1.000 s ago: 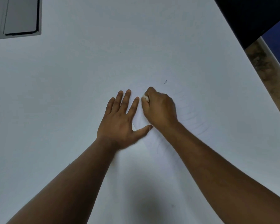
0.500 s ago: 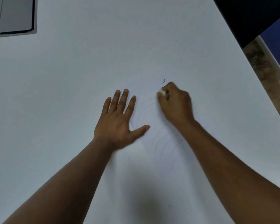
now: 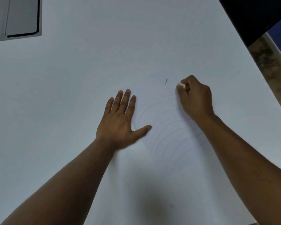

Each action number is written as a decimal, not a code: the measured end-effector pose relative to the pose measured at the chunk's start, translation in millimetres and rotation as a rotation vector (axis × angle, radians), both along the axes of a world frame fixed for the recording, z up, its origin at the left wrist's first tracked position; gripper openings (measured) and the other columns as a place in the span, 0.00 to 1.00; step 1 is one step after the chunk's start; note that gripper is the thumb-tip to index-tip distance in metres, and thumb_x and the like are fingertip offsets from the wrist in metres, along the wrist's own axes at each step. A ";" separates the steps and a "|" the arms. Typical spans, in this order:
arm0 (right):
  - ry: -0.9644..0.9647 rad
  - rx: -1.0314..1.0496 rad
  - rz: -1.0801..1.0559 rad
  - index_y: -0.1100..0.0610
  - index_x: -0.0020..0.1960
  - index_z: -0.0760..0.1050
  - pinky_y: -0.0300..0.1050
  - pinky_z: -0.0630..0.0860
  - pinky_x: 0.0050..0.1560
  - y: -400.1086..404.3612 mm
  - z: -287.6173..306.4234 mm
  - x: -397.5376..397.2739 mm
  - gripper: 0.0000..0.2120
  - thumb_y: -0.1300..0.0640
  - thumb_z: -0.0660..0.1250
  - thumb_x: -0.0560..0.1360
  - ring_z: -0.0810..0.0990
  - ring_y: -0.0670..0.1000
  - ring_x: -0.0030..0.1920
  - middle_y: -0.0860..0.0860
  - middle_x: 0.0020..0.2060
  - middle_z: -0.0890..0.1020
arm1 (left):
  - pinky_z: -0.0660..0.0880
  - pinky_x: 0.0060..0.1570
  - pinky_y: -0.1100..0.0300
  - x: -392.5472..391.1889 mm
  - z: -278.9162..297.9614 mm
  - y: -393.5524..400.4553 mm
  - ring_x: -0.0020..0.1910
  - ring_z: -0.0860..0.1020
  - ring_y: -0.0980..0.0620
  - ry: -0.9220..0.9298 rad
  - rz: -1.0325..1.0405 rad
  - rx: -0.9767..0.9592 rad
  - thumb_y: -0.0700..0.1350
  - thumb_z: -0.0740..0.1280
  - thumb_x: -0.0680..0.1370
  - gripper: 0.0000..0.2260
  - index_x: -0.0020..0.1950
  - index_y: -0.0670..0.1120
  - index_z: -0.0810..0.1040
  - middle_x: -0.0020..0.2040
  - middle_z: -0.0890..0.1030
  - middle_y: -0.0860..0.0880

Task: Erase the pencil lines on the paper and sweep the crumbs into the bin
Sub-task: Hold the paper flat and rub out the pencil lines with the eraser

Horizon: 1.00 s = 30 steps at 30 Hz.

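The erasing step is in hand. The right hand, right of centre in the frame, has its fingers curled tight around a small white eraser, which peeks out at the top of the fist and seems to meet the paper near its upper end. The left hand, at the centre, lies flat with fingers straight and spread, grasping nothing — it presses on the paper's left edge, thumb reaching onto the sheet, and appears to pin it to the white bench.

The pencil lines are faint curved strokes that run across the paper between the two hands and on toward the lower middle of the frame. Most look untouched, so I judge the rubbing far from done. The next move probably calls for working the eraser down over those arcs while the flat hand keeps the sheet from creasing.

A small dark speck lies just left of the eraser — possibly a crumb, though too small to tell.

No bin is in view, so nothing can be said of its contents. A grey flat object sits at the upper left; what it is I cannot tell.
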State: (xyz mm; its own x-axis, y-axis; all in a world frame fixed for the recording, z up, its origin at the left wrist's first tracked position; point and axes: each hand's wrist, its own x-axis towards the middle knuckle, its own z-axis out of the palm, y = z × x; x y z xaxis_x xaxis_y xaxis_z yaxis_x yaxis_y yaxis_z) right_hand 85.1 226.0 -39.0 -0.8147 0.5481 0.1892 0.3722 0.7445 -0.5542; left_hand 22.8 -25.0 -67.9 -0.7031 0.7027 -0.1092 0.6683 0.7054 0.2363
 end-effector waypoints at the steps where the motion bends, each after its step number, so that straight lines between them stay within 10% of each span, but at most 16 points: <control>1: 0.017 -0.025 0.044 0.57 0.52 0.76 0.45 0.74 0.40 -12.0 0.9 2.2 0.07 0.54 0.66 0.79 0.80 0.54 0.37 0.49 0.35 0.79 | 0.38 0.81 0.47 -0.2 0.5 0.0 0.82 0.34 0.50 -0.002 0.003 0.000 0.78 0.45 0.75 0.49 0.85 0.47 0.42 0.85 0.38 0.49; 17: -0.046 0.005 0.639 0.57 0.49 0.80 0.48 0.76 0.42 -92.0 -7.4 4.9 0.05 0.56 0.68 0.77 0.76 0.50 0.41 0.51 0.41 0.78 | 0.41 0.82 0.47 -0.8 -4.5 -1.9 0.83 0.38 0.48 0.003 -0.013 0.041 0.76 0.47 0.75 0.49 0.85 0.42 0.45 0.85 0.43 0.46; 30: -0.083 0.125 0.638 0.59 0.47 0.79 0.47 0.74 0.39 -87.1 -5.1 3.1 0.07 0.56 0.67 0.78 0.75 0.52 0.39 0.53 0.39 0.77 | 0.41 0.82 0.46 0.3 -3.1 -0.7 0.83 0.38 0.49 0.005 0.005 0.029 0.77 0.48 0.75 0.50 0.85 0.43 0.44 0.85 0.42 0.46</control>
